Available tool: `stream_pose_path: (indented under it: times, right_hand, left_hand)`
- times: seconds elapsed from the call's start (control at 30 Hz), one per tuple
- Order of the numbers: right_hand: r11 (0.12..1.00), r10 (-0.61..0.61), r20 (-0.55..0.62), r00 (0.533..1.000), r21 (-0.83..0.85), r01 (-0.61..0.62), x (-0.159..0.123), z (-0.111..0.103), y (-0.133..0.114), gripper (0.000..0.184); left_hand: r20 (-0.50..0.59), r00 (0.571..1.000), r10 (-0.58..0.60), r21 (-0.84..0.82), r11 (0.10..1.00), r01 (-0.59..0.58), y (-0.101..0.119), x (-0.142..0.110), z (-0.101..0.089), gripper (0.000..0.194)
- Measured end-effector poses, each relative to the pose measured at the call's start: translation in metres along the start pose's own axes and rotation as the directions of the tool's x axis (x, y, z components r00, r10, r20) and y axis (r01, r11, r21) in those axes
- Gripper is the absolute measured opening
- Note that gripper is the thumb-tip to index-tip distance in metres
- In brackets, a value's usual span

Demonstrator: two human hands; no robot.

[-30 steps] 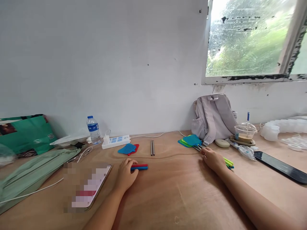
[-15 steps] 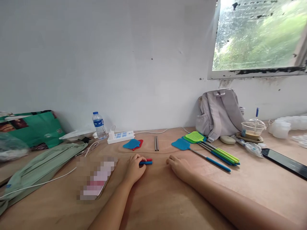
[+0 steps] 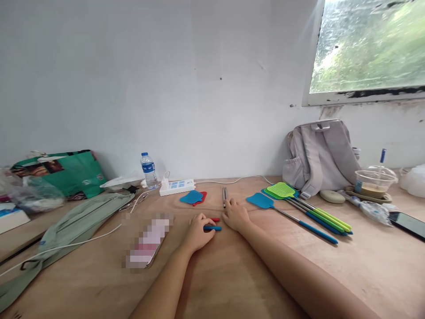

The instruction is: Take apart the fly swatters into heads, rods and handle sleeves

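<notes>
Near the middle of the table, my left hand (image 3: 199,232) is closed around one end of a blue fly swatter handle (image 3: 212,228). A red handle (image 3: 215,219) lies just behind it, partly hidden by the fingers. My right hand (image 3: 236,215) rests on the table with curled fingers at the near end of two thin metal tubes (image 3: 225,194); the fingertips close on a tube and cover its end. Behind my left hand lie a blue swatter head (image 3: 191,197) and a red swatter head (image 3: 200,199), overlapping and loose.
Several assembled swatters with blue handles (image 3: 318,232) and green handles (image 3: 334,218) lie at right. A backpack (image 3: 320,155), a drink cup (image 3: 375,181) and a phone (image 3: 408,226) stand or lie beyond. Leftward are a blurred phone (image 3: 149,243), power strip (image 3: 177,187), water bottle (image 3: 149,170) and green cloth (image 3: 79,226).
My right hand has moved forward and left to the metal tubes. My left hand stays at the blue handle. The view has shifted slightly left.
</notes>
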State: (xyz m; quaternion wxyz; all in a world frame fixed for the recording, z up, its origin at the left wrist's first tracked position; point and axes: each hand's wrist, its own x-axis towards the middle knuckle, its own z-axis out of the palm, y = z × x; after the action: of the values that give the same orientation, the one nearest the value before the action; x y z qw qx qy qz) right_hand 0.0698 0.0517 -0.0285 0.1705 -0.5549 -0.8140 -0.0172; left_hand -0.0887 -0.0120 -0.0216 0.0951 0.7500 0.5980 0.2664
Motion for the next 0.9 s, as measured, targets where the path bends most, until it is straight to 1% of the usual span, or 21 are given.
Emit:
stream_pose_path:
  times: [0.27,0.47,0.6,0.67,0.77,0.9]
  right_hand:
    - [0.999,0.04,0.007,0.999,-0.026,-0.04,0.002,0.001,0.008,0.036]
    - [0.998,0.062,0.023,0.998,-0.006,-0.062,0.004,0.002,0.017,0.029]
    - [0.997,0.076,0.047,0.996,0.023,-0.077,0.004,0.003,0.027,0.024]
    - [0.997,0.059,0.067,0.996,0.047,-0.062,0.001,0.002,0.033,0.022]
    - [0.995,0.011,0.09,0.996,0.093,-0.019,-0.006,-0.003,0.04,0.022]
    - [0.988,-0.069,0.095,0.993,0.144,0.054,-0.023,-0.015,0.046,0.022]
  left_hand:
    - [0.047,0.997,0.068,-0.103,0.993,-0.063,0.007,-0.003,-0.004,0.012]
    - [-0.002,0.995,0.102,-0.205,0.974,-0.1,0.007,-0.002,-0.003,0.015]
    - [-0.028,0.997,0.078,-0.308,0.948,-0.083,0.004,0.001,-0.002,0.021]
    - [-0.01,0.998,0.054,-0.378,0.924,-0.054,0.005,0.001,-0.001,0.026]
    - [0.049,0.998,0.033,-0.478,0.878,-0.005,0.008,0.0,0.001,0.033]
    - [0.135,0.99,0.036,-0.546,0.837,0.043,0.012,-0.002,0.005,0.035]
